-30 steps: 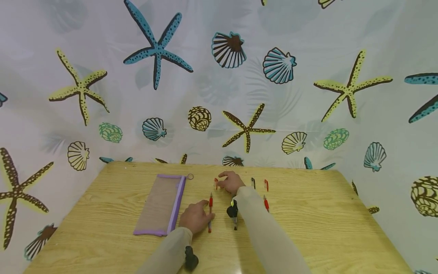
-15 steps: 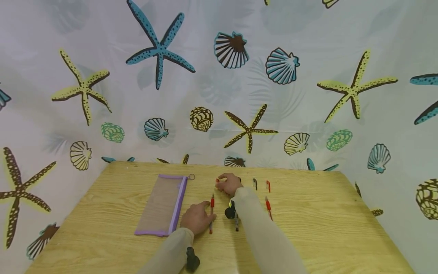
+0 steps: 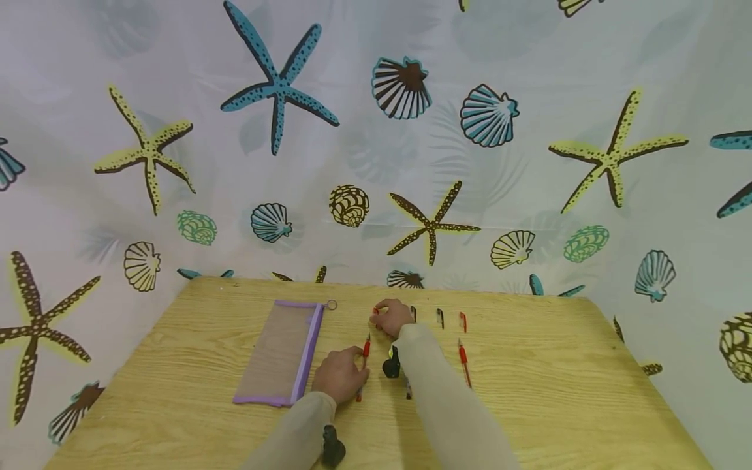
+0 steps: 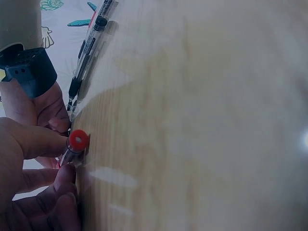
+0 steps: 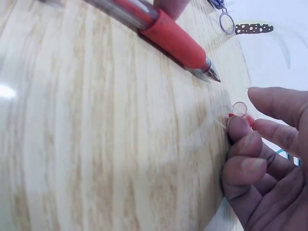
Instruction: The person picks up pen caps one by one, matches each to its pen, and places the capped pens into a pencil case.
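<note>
My left hand (image 3: 354, 367) grips the rear half of a red pen (image 3: 365, 352) on the wooden table (image 3: 529, 405); the left wrist view shows its fingers (image 4: 45, 142) round the pen's red end (image 4: 77, 140). Just beyond the pen's tip, my right hand (image 3: 383, 316) pinches a small clear-and-red pen cap (image 5: 238, 109) against the table. In the right wrist view the uncapped red pen (image 5: 166, 34) lies above that hand (image 5: 244, 118), its tip pointing towards the cap.
A purple-edged mesh pouch (image 3: 282, 354) lies left of my hands, its zip ring (image 3: 331, 304) at the far end. Two black caps (image 3: 440, 318) and a red cap (image 3: 463, 321) lie right of the right hand. Another red pen (image 3: 464, 361) lies right of my forearm.
My right hand's fingers have curled down onto the small cap. The left hand has shifted the red pen slightly, tilting its tip towards the right hand.
</note>
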Tool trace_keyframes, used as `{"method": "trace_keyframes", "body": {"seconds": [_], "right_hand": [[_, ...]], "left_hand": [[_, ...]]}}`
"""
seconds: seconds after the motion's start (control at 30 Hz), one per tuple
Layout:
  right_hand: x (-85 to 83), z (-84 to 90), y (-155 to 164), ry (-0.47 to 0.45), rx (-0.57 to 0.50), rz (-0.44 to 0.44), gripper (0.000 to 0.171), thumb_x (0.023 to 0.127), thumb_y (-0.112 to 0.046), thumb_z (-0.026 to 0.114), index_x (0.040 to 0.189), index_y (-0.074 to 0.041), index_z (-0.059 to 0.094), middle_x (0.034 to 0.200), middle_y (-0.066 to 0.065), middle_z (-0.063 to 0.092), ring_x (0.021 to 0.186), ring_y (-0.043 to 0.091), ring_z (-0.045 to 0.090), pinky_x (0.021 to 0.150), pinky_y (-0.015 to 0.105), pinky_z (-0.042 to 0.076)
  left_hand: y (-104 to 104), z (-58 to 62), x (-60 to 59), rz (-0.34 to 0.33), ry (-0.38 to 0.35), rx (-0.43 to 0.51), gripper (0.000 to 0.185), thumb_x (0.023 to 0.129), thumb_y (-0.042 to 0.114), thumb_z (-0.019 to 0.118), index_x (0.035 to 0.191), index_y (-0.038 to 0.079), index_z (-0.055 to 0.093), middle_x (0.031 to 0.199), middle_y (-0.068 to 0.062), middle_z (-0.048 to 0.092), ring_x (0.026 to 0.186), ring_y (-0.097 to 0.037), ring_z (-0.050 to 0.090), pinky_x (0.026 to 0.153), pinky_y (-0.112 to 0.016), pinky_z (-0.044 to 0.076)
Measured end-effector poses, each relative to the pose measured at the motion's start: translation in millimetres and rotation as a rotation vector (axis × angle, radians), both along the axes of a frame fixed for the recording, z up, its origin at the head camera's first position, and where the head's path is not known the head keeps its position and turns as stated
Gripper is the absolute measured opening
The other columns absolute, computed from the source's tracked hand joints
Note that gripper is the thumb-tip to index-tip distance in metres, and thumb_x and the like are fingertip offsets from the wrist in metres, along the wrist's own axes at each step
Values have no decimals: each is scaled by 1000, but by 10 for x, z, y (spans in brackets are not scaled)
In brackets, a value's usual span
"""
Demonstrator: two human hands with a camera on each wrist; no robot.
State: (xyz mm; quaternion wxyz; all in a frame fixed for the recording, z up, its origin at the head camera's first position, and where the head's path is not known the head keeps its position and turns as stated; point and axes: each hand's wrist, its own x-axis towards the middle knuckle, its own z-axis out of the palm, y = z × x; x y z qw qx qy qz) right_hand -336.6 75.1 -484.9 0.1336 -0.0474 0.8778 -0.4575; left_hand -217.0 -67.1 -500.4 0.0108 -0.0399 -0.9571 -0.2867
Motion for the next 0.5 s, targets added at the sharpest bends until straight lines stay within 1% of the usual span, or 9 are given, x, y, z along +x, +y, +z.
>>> {"method": "trace_keyframes", "body": {"seconds": [0.1, 0.13, 0.23, 0.4, 0.5], "right_hand": [[-29, -9, -8, -1, 27, -11, 38, 91, -16, 66, 126, -3, 59, 66, 8, 66, 42, 12, 43, 42, 28, 37], [-29, -6, -6, 12, 43, -4, 37, 91, -16, 66, 125, -2, 60, 64, 6, 65, 42, 12, 43, 43, 28, 37], [-46, -8, -15, 20, 83, -13, 35, 90, -18, 67, 121, -2, 61, 63, 5, 64, 45, 14, 46, 45, 30, 40], [-72, -65, -50, 17, 88, -44, 29, 91, -19, 67, 116, -5, 62, 69, 6, 65, 52, 16, 50, 48, 30, 40], [-74, -95, -67, 32, 106, -50, 27, 92, -20, 66, 115, -6, 62, 73, 6, 64, 55, 16, 51, 50, 29, 39]], "left_hand": [[14, 5, -2, 6, 4, 0, 36, 82, 25, 71, 116, 12, 68, 57, 6, 53, 53, -12, 50, 44, -31, 39], [19, 9, -1, 8, 4, -3, 36, 82, 25, 70, 115, 12, 68, 57, 6, 53, 53, -13, 50, 44, -32, 39], [31, 19, -2, 24, -8, -6, 36, 81, 24, 71, 114, 12, 68, 59, 5, 54, 56, -15, 50, 45, -32, 38], [39, 38, -5, 54, -20, -7, 32, 80, 25, 73, 108, 10, 68, 63, 3, 55, 58, -15, 50, 46, -32, 39], [43, 55, 0, 66, -27, 3, 27, 79, 25, 74, 100, 10, 68, 64, 3, 55, 58, -15, 50, 47, -32, 40]]}}
